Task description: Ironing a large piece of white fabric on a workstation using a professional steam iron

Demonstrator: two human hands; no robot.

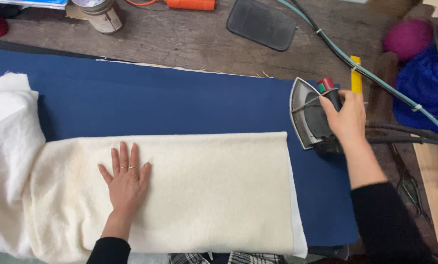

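Head view — left hand (126,178) flat, fingers spread, pressing the cream fleece (204,190) laid on blue cloth (170,102). Right hand (347,120) clamped on the iron's (312,117) handle, just past the fleece's right edge — tilted, soleplate showing.

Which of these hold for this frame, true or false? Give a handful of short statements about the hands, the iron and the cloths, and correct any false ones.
1. The left hand lies flat on the cream fleece cloth. True.
2. The right hand grips the iron by its handle. True.
3. The iron is pressing on the cream cloth. False: it is off the cloth's right end, over the blue fabric edge, tilted so its soleplate shows.
4. The cream cloth lies straight on the bare wooden table. False: it lies on the blue fabric.
5. The left hand wears rings. True.
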